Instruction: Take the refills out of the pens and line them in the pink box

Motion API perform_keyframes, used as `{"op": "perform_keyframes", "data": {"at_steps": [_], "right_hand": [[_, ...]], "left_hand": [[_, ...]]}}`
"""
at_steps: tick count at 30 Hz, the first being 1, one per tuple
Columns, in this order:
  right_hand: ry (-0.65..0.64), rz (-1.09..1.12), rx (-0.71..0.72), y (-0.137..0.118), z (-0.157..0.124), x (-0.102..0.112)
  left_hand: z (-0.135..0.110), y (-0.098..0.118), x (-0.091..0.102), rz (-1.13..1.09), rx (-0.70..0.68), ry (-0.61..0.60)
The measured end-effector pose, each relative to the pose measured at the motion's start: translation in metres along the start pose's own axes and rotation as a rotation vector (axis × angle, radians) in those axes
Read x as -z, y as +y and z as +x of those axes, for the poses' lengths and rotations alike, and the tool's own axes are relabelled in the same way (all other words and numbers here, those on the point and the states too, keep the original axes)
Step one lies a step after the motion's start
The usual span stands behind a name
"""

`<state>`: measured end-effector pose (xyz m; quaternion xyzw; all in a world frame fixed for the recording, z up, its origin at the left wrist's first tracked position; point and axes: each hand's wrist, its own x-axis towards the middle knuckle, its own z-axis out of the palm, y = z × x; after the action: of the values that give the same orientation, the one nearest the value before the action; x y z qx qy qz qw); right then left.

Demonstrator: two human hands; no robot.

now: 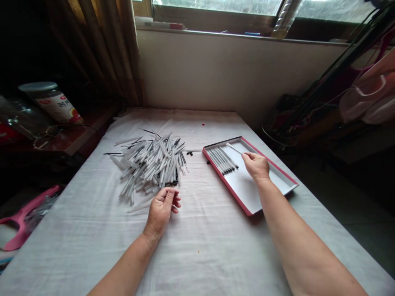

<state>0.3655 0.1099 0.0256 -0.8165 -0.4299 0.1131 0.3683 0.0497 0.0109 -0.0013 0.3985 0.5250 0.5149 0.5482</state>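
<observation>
My right hand (256, 165) is closed on the end of a slim whitish pen (233, 148), which slants over the shallow red-rimmed box (235, 191). Inside that box, several clear-barrelled pens (222, 159) with black ends lie side by side at the left. My left hand (163, 205) is pinched, thumb against fingers, at the near edge of a loose pile of whitish pen barrels and dark refills (151, 162). Whatever it may hold is too small to make out. Small black pieces (189, 153) lie just right of the pile.
A pale cloth (188, 267) covers the table. On a wooden surface at the left stand a lidded jar (57, 102) and a pair of glasses (46, 137). A pink-handled object (23, 220) sits below. Wall (197, 74) and curtain (101, 49) bound the far side.
</observation>
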Motion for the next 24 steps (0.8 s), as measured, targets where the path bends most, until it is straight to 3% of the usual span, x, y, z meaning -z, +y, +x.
{"op": "perform_keyframes", "data": {"at_steps": [3, 9, 16, 24], "right_hand": [[-0.055, -0.156, -0.016, 0.005, 0.019, -0.017], [-0.120, -0.268, 0.026, -0.002, 0.014, -0.043], [-0.185, -0.500, 0.175, -0.005, 0.005, -0.042], [-0.208, -0.544, 0.190, -0.009, 0.001, -0.039]], "left_hand": [[0.000, 0.001, 0.000, -0.013, 0.017, -0.011], [-0.001, 0.002, -0.001, -0.011, 0.026, -0.014], [0.000, 0.002, -0.001, -0.019, 0.019, -0.019], [0.000, 0.001, 0.000, -0.037, 0.009, -0.023]]}}
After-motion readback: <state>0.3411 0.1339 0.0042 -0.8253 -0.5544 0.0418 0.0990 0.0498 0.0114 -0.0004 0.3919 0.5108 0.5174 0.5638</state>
